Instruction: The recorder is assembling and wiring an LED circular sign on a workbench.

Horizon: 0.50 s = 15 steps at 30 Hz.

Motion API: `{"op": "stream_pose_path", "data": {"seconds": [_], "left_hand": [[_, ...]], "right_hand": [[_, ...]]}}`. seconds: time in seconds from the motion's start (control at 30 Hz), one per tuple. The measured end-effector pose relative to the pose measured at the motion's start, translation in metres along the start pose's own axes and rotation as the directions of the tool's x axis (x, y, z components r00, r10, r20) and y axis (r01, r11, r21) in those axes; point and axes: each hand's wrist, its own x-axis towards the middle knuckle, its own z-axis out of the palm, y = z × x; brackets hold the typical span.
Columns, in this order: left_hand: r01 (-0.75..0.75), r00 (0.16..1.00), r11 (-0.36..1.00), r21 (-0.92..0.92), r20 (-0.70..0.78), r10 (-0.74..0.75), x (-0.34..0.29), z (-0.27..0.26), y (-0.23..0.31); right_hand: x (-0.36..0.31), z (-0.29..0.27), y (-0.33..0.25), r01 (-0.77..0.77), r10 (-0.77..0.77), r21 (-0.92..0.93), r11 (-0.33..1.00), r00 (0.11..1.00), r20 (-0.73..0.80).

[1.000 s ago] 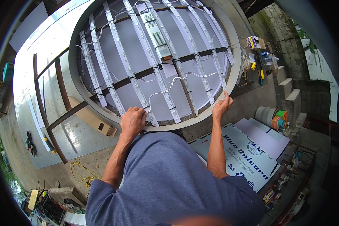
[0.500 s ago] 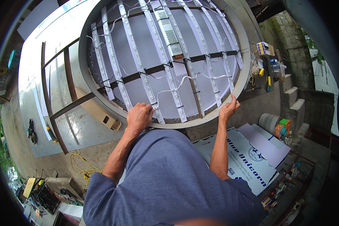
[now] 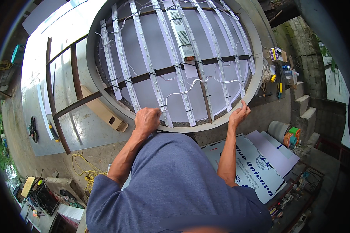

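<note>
A large round light box [image 3: 206, 127] lies in front of me, its pale rim close to my body. Inside it, rows of white LED strips [image 3: 153, 81] cross dark metal bars, and a perforated metal power supply [image 3: 179, 33] sits among them. My left hand [image 3: 147, 121] is closed at the near rim; a white wire [image 3: 182, 92] runs across the strips to its fingertips, where the grip is partly hidden. My right hand [image 3: 238, 115] rests against the near right rim, its index finger stretched and the other fingers loosely bent, with nothing seen in it.
A metal-topped table [image 3: 81, 128] carries a rusty frame [image 3: 62, 112], a long cardboard box [image 3: 105, 114] and a yellow-black tool [image 3: 53, 134]. Printed panels [image 3: 249, 163] lie at lower right. Yellow cord [image 3: 91, 174] trails at lower left. Beyond the right rim are hand tools [image 3: 279, 87].
The whole view has shifted slightly, so the light box and table appear a little farther right. Both hands keep their places at the rim.
</note>
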Motion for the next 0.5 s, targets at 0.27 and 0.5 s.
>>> {"op": "stream_pose_path", "data": {"seconds": [0.27,0.5], "left_hand": [[0.016,1.0,1.0,-0.006,0.003,-0.016,-0.0008,-0.0017,0.0009],[0.035,0.999,0.999,-0.005,0.0,-0.035,-0.0014,0.0004,0.0001]], "right_hand": [[-0.0014,-0.0007,-0.0031,-0.01,0.011,-0.032,0.999,0.999,0.033],[-0.0003,-0.0038,-0.0075,-0.017,0.017,-0.013,1.0,0.999,0.044]]}}
